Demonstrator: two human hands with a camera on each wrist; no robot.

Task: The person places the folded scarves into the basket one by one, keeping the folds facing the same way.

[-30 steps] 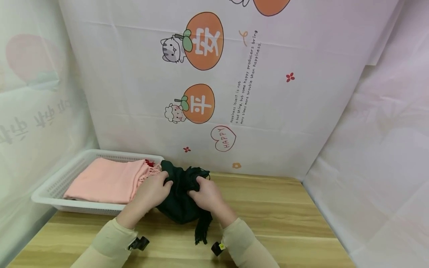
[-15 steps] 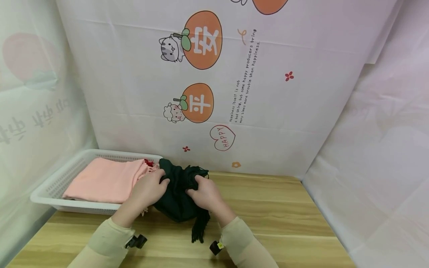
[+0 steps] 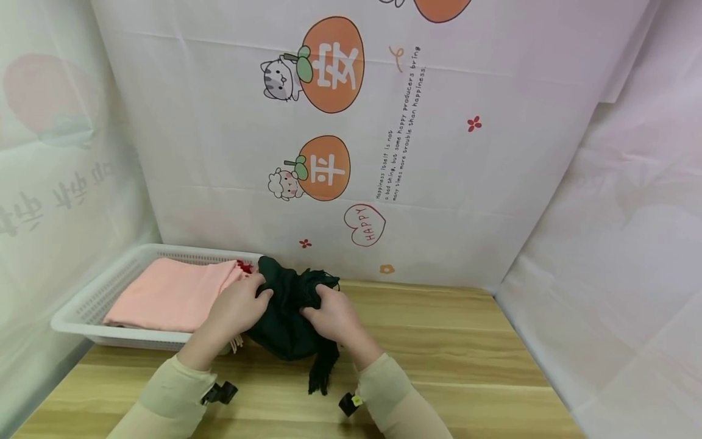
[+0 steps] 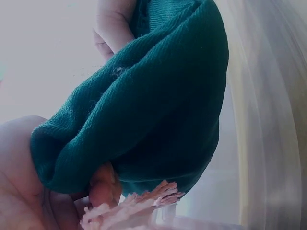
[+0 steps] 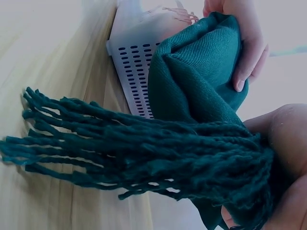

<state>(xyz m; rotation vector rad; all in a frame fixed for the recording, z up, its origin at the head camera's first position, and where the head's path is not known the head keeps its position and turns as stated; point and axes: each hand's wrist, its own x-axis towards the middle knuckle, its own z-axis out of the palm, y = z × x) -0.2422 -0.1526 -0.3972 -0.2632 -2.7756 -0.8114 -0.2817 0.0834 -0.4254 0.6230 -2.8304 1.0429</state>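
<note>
A dark green scarf (image 3: 282, 332) with a fringed end hangs bunched between both hands, just right of the basket. My left hand (image 3: 238, 305) pinches its left side near the basket's right end. At its gathered right side, my right hand (image 3: 334, 314) grips the cloth close to the fringe. The right wrist view shows the long fringe (image 5: 144, 148) spilling from the right hand over the wooden table. In the left wrist view, the green cloth (image 4: 144, 110) droops in a fold, and pale pink fringe (image 4: 134, 208) lies beside the left fingertips.
A white perforated basket (image 3: 71, 323) stands at the left, against the back wall sheet. Inside lies a folded pink scarf (image 3: 170, 296), with a bit of red fringe (image 3: 244, 266) at its back right corner. Printed white sheets (image 3: 439, 183) enclose the wooden table (image 3: 433, 341).
Both hands have shifted a little to the left with the green scarf, so it sits nearer the basket. The basket and pink scarf stay where they were.
</note>
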